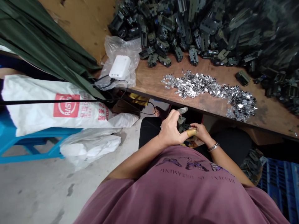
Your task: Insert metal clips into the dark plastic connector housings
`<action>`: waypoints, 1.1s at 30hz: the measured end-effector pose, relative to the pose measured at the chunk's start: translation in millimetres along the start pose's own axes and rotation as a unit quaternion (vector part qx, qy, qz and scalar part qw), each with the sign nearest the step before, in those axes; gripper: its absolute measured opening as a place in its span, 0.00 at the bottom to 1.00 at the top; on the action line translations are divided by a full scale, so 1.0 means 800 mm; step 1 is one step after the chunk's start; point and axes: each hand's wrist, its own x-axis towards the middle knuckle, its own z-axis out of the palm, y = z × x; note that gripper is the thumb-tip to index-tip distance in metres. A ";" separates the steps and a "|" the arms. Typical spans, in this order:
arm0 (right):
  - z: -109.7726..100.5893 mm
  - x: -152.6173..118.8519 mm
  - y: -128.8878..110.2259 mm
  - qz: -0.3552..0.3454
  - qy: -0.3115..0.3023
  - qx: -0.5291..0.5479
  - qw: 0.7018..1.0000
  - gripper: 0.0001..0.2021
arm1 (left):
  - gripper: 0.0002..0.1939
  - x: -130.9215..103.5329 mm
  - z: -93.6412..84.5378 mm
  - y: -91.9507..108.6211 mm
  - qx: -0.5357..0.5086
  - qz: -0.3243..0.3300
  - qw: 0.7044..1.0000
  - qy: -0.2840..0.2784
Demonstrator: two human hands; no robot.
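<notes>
My left hand [171, 129] is wrapped around a dark green plastic toy-like part [181, 123], held over my lap just off the table's front edge. Yellowish tape covers its thumb, and a grey cover is on one fingertip. Close against the part's right side is my right hand [201, 132], its fingers pinched together. Whatever those fingers hold is too small or hidden to name. A strip of small shiny metal pieces [193, 84] lies on the table beyond both hands.
A large heap of similar dark green parts [184, 28] covers the back of the brown wooden table [149, 77]. One loose part [243, 77] lies nearer. At left are a white power bank [120, 67] with cables, a white sack [37, 105] and a blue stool [46, 146].
</notes>
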 end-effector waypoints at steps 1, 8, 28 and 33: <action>0.000 0.000 -0.001 -0.001 -0.005 -0.011 1.000 0.14 | 0.29 -0.001 -0.001 -0.001 0.001 0.000 1.000 -0.003; 0.002 0.001 0.001 -0.009 -0.020 -0.044 0.999 0.13 | 0.21 -0.007 -0.002 -0.004 0.001 0.033 0.999 -0.019; 0.005 0.002 -0.005 0.014 -0.035 -0.118 0.992 0.12 | 0.12 -0.009 0.008 -0.006 -0.087 -0.108 0.988 -0.063; 0.005 0.003 -0.011 0.053 -0.019 -0.138 0.989 0.11 | 0.11 -0.013 0.021 -0.029 -0.078 -0.158 0.961 -0.214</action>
